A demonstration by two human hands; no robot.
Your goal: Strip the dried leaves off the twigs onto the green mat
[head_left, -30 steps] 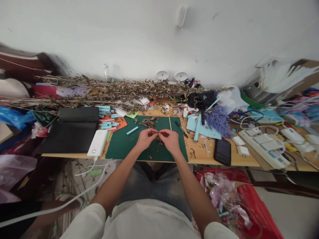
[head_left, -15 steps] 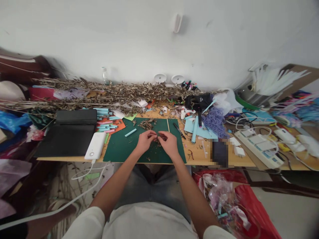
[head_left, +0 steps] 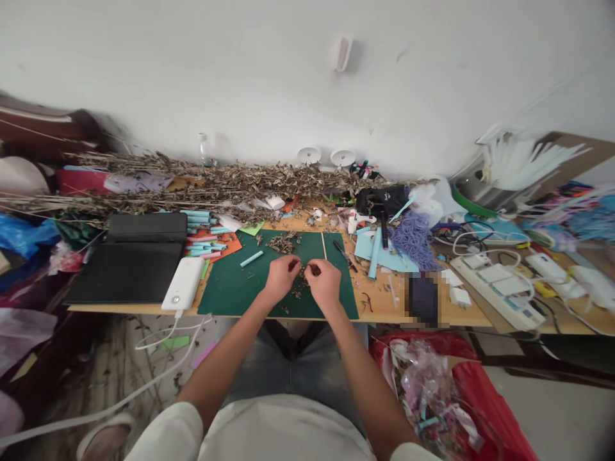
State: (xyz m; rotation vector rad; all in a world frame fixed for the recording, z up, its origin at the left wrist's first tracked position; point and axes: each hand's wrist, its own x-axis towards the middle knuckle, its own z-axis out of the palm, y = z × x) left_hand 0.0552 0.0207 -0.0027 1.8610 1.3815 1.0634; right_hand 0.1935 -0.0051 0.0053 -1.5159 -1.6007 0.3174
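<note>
My left hand (head_left: 282,276) and my right hand (head_left: 323,280) are close together over the green cutting mat (head_left: 230,288), fingers curled and pinched. Between the fingertips is a small clump of dry brown plant bits (head_left: 302,274); both hands seem to grip it. More dry crumbs lie on the mat under the hands, and a small heap of dry bits (head_left: 282,241) sits at the mat's far edge. A light blue paper roll (head_left: 252,258) lies on the mat to the left of my hands. A thin stick (head_left: 325,246) lies across the mat's far right part.
A long pile of dried stalks (head_left: 192,182) runs along the wall. A white power bank (head_left: 182,292) and black case (head_left: 134,256) sit left; blue paper rolls (head_left: 204,234) behind. Right: black pen (head_left: 344,253), phone (head_left: 423,298), power strip (head_left: 497,285), purple cord (head_left: 413,237). A red bag (head_left: 461,397) stands below.
Both hands have drawn slightly nearer to me and lower over the mat, still pinched together on the dry bits. The view shifted a little.
</note>
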